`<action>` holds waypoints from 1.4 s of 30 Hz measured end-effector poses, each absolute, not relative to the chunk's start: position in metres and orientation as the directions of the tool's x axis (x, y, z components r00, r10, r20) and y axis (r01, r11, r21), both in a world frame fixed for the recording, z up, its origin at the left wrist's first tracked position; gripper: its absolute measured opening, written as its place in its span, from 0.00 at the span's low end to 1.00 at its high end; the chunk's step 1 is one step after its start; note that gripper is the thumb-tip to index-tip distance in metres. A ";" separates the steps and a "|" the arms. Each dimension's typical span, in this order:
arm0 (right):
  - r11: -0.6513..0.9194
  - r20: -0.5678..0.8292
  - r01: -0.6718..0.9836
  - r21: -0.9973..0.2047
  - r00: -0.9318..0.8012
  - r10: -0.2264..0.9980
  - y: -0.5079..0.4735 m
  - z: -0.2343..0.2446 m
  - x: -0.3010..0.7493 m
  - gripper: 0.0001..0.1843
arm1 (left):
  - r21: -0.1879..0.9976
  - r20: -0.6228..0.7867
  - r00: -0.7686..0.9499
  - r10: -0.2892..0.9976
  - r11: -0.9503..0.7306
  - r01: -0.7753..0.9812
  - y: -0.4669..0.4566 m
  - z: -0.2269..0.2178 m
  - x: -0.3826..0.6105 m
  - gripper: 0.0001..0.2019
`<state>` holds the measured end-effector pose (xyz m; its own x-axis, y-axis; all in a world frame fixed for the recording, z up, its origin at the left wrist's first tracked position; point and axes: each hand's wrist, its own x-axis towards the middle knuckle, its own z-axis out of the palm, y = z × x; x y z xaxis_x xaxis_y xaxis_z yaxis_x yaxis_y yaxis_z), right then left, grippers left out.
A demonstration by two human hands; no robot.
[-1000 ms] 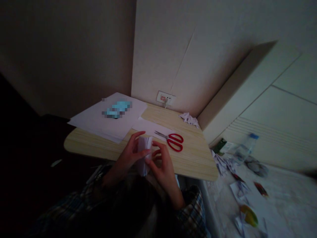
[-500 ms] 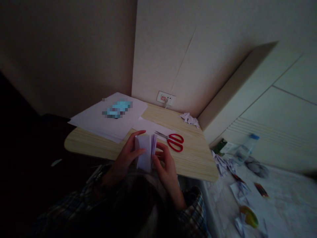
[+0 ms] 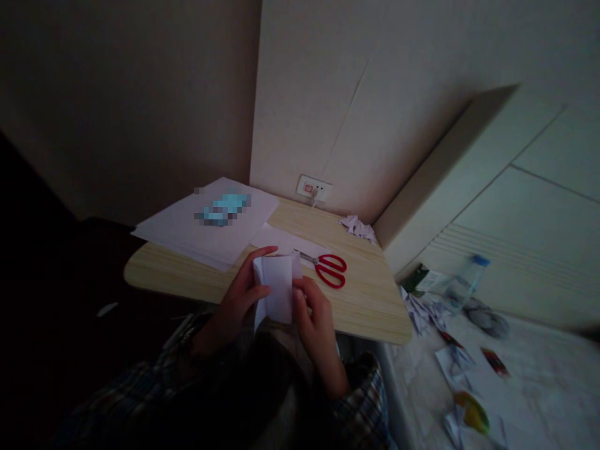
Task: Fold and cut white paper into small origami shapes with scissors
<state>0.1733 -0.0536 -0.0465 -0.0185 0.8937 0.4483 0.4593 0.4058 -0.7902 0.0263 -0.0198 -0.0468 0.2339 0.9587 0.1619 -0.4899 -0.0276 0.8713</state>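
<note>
In the lower middle of the frame, 2 bare hands hold 1 piece of folded paper (image 3: 278, 289), upright and partly opened, with creased panels and a flap at its right side. It is in front of the near edge of the worktop (image 3: 370, 300), between the hands. The left hand (image 3: 244, 289) has its grip clamped on the paper's left side, thumb on the front panel and fingers behind it. The right hand (image 3: 315, 312) has its grip together on the right edge, thumb and fingertips bent in against the flap; the exact contact is too dim to make out.

Just beyond the right hand, right of centre, lie red-handled scissors (image 3: 328, 268), their blades pointing left over a small white sheet (image 3: 285, 239). Large white sheets (image 3: 182, 233) spread across the left of the worktop and hang over its edge, with a pixelated blue object (image 3: 229, 205) on top. Crumpled paper (image 3: 357, 227) lies at the worktop's far right corner. A wall socket (image 3: 314, 189) with a plug in it is above the back edge.

At the lower right of the frame, a bed (image 3: 553, 381) carries paper scraps (image 3: 422, 311) and a clear bottle (image 3: 466, 284) with a blue cap.
</note>
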 end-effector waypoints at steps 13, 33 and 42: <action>0.387 0.430 0.467 -0.795 -0.018 0.903 -0.053 -0.047 0.173 0.11 | 0.938 0.346 0.097 0.933 -0.346 -0.020 -0.018 -0.033 0.024 0.22; 0.469 0.667 0.717 -0.516 -0.007 0.745 -0.056 -0.042 0.178 0.15 | 0.457 0.734 0.275 0.621 -0.751 0.476 -0.023 -0.027 0.023 0.25; 0.492 0.742 0.722 -0.487 0.044 0.669 -0.060 -0.043 0.182 0.16 | 0.580 0.641 0.261 0.722 -0.678 0.452 -0.011 -0.037 0.019 0.22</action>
